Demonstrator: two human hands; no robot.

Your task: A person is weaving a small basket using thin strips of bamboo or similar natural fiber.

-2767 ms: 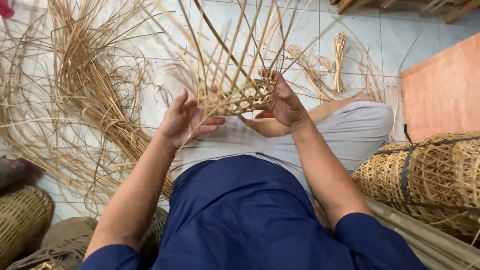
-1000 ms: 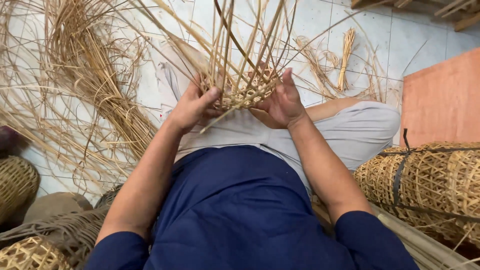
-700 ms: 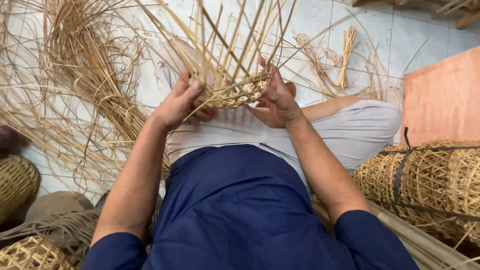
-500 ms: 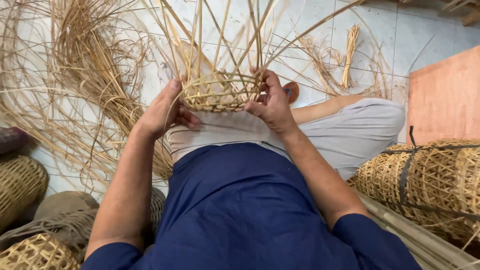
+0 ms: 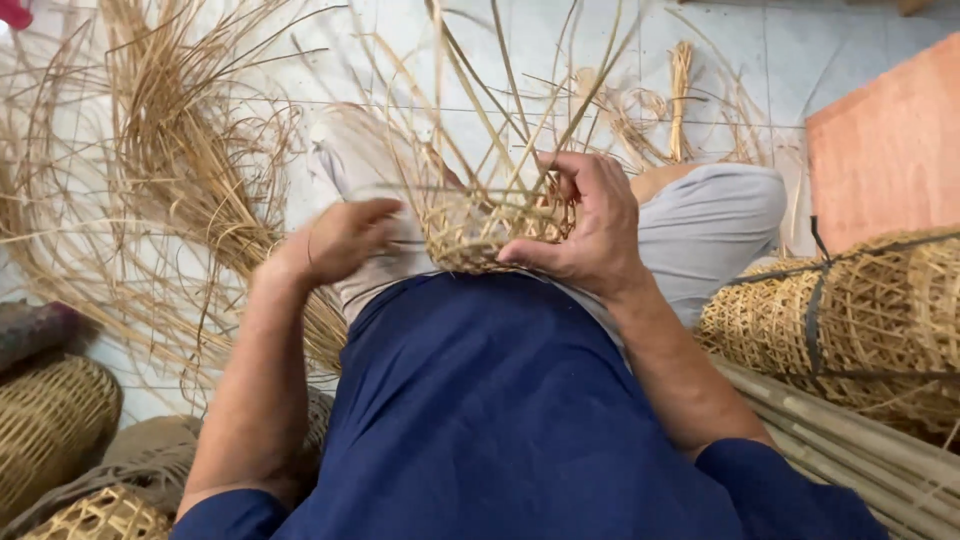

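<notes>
A small half-woven cane basket (image 5: pixel 480 228) rests on my lap, its loose upright strips fanning upward. My right hand (image 5: pixel 585 225) grips the basket's right side, thumb along its lower edge. Just left of the basket my left hand (image 5: pixel 340 240) hovers, fingers curled loosely, slightly blurred; whether it pinches a strip I cannot tell. I sit with legs folded, in grey trousers (image 5: pixel 700 230) and a dark blue shirt (image 5: pixel 500 420).
A big heap of loose cane strips (image 5: pixel 170 180) covers the tiled floor at left. Bundled woven baskets (image 5: pixel 850 320) tied with a dark strap lie at right, bamboo poles (image 5: pixel 860 450) below them. An orange board (image 5: pixel 890 150) stands at the upper right. Round baskets (image 5: pixel 50 430) sit at the lower left.
The basket has been turned and lowered onto my lap. My left hand has come off the basket's left side and drawn a little away; my right hand keeps its hold.
</notes>
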